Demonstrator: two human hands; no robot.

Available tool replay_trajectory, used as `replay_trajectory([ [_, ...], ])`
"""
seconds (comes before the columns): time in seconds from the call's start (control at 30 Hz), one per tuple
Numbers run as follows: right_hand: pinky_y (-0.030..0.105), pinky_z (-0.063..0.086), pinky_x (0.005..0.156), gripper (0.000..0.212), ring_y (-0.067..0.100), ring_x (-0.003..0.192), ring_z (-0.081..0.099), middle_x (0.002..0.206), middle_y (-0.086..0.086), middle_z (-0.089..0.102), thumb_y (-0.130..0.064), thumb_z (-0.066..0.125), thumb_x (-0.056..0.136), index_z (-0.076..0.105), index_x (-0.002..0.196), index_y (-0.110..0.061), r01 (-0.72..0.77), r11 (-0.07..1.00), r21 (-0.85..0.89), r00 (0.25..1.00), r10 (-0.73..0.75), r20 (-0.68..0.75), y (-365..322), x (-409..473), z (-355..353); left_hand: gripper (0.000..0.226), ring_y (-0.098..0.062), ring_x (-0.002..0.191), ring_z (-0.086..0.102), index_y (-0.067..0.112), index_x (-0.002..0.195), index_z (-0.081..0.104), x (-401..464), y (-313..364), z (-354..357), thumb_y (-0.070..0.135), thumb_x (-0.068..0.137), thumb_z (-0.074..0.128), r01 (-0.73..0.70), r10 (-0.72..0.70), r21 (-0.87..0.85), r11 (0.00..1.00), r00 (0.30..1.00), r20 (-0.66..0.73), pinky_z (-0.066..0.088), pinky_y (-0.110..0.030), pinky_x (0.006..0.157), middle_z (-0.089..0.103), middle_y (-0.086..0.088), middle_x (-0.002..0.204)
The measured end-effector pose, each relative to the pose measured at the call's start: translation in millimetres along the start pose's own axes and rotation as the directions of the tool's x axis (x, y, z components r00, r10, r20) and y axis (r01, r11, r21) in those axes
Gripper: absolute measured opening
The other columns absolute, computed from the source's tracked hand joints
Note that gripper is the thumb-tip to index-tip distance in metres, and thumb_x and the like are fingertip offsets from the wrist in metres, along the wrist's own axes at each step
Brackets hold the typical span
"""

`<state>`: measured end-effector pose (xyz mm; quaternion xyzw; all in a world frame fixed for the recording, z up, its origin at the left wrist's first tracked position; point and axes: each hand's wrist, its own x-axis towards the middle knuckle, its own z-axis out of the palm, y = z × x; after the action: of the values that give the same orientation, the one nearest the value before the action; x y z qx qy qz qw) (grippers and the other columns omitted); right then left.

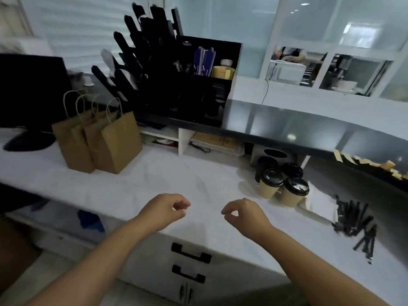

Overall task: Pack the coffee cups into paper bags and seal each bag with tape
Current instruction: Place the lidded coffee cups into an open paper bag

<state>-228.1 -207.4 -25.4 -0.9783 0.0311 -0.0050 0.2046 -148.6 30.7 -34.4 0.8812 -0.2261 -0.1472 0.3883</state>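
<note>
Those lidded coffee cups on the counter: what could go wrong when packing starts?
The coffee cups stand tightly bunched, so lifting one might tip its neighbour. The paper bags lean against each other across the counter, so one could fall over during loading. Both the left hand and right hand hold nothing now.

1. The desk (176,180) is showing white marble with faint grey veining.
2. The paper bags (99,142) are looking plain brown.
3. The coffee cups (280,186) are wearing tan walls and black lids.
</note>
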Motion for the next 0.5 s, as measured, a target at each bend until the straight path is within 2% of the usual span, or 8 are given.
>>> replay_trajectory([
  [0.3,0.023,0.040,0.092,0.017,0.008,0.104,0.056,0.107,-0.014,0.068,-0.025,0.057,0.092,0.071,0.103,-0.027,0.122,0.993,-0.001,0.985,-0.121,0.126,-5,76,18,0.028,0.007,0.093,0.058,0.042,0.092,0.062,10,-34,-10,0.017,0.082,0.068,0.133,-0.140,-0.064,0.989,0.981,-0.130,0.050,-0.021,0.087,0.064,0.021,0.100],
  [0.5,0.016,0.036,0.080,0.018,0.005,0.100,0.059,0.107,-0.013,0.068,-0.025,0.057,0.092,0.072,0.102,-0.025,0.205,0.979,0.019,0.963,-0.205,0.174,-32,125,33,0.030,0.006,0.091,0.058,0.043,0.088,0.059,23,-64,-45,0.015,0.082,0.068,0.200,-0.221,-0.105,0.974,0.942,-0.252,0.048,-0.016,0.083,0.062,0.024,0.096],
])
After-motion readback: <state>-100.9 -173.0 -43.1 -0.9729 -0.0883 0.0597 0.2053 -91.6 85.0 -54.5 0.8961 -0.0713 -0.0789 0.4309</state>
